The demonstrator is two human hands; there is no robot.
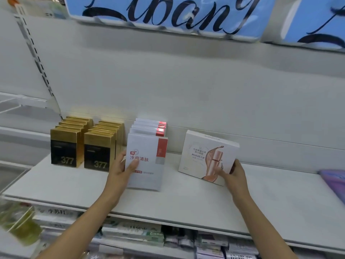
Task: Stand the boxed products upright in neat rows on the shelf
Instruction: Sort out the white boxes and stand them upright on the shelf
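- Now the left hand (124, 170) pinches the front white-and-red box (144, 163), standing in its row on the shelf (186, 206).
- The right hand (234, 173) pinches the tilted white box (209, 156) farther right.
- A bump could tip that box or knock the row.
- Gold boxes (85, 144) stand at the left, under a blue sign (168, 14).

gold-and-black boxes (66, 144), white red-striped box (145, 161), white shelf (186, 206).
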